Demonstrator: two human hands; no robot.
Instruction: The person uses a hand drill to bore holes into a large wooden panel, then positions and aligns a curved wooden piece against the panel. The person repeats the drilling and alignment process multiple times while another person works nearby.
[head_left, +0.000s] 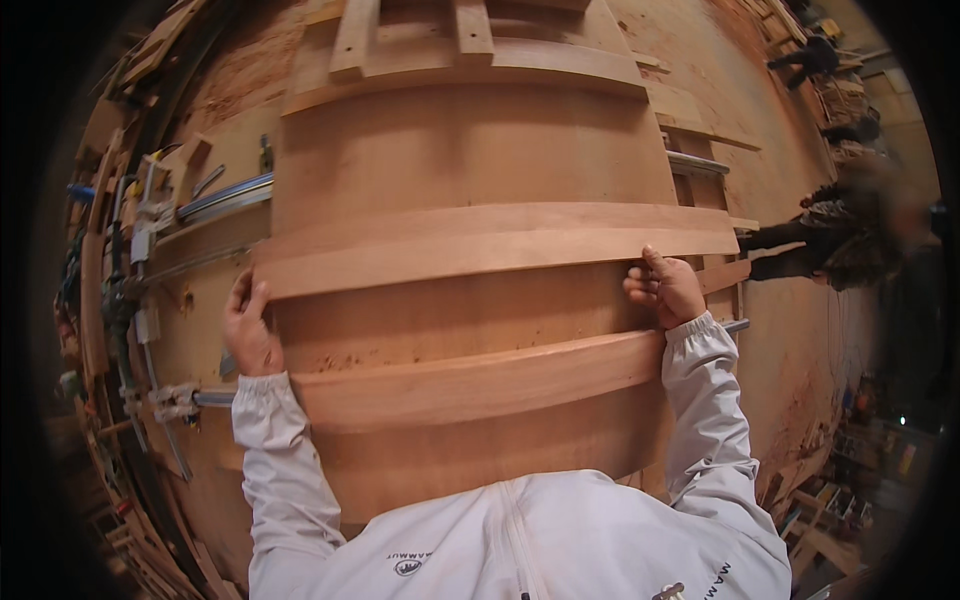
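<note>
A long, pale reddish wooden board spans the view crosswise above a broad wooden panel. My left hand grips the board's left end, thumb on the near side. Near its right end, my right hand holds the lower edge, thumb up against the face and the other fingers curled under. Closer to me, a second thick wooden board lies across the panel, touched by neither hand. Small wood chips are scattered on the panel between the two boards.
At the far end, a wooden beam with upright pieces rests on the panel. Metal bars stick out at the left, beside a rack of clamps. Another person stands at the right. Shelves with wooden pieces are at lower right.
</note>
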